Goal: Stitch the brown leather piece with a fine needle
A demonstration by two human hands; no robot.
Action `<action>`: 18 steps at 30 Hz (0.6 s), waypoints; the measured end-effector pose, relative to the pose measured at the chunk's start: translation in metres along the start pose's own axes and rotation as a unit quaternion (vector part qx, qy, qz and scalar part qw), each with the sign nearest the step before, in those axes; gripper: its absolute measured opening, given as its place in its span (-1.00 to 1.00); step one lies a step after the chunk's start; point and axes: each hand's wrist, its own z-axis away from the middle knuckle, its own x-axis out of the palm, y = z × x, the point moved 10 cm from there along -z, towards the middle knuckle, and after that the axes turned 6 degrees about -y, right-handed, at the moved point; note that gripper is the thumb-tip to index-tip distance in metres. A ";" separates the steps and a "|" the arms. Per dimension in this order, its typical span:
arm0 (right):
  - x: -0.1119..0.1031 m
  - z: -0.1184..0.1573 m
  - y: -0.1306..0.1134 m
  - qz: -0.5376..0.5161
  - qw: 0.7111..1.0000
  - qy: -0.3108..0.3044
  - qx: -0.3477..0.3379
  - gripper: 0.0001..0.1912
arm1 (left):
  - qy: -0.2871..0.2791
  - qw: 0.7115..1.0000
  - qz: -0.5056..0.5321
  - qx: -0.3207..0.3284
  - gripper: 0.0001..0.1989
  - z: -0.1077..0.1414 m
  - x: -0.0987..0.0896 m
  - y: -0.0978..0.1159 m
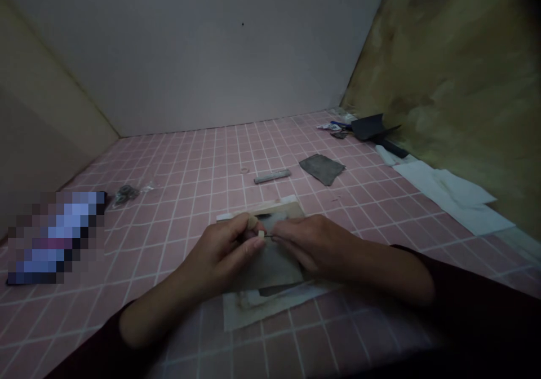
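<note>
My left hand (230,246) is closed, pinching a small pale piece (261,234) between thumb and fingers. My right hand (316,243) is closed on a thin dark rod-like tool (269,235), whose tip meets or nearly meets the pale piece. Most of the tool is hidden by my fingers, so its kind does not show. Both hands are over a grey sheet (274,269) with a dark smudge near its far edge. Under that sheet lie stained pale papers (240,318).
Beyond my hands lie a grey stick (273,176), a thin ring (244,170) and a dark grey sandpaper-like square (322,168). White papers (448,190) and a black dustpan-like object (372,128) line the right wall. A pixelated screen (63,235) and a small bagged bundle (125,194) are left.
</note>
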 end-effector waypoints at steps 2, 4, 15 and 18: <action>0.005 -0.002 0.005 -0.100 0.993 -0.051 0.030 -0.76 | 0.002 0.999 -0.027 0.029 -0.88 0.001 0.000 0.008; 0.015 -0.001 0.007 -0.244 0.958 -0.133 0.064 -0.69 | 0.000 0.997 -0.055 0.059 -0.88 0.002 0.001 0.016; -0.002 0.003 -0.003 0.021 1.000 0.004 0.002 -0.92 | 0.010 0.999 0.031 0.002 -0.82 0.000 -0.002 0.000; 0.007 0.000 0.005 -0.145 0.985 -0.082 0.048 -0.75 | 0.001 0.999 -0.015 0.035 -0.88 0.000 0.000 0.009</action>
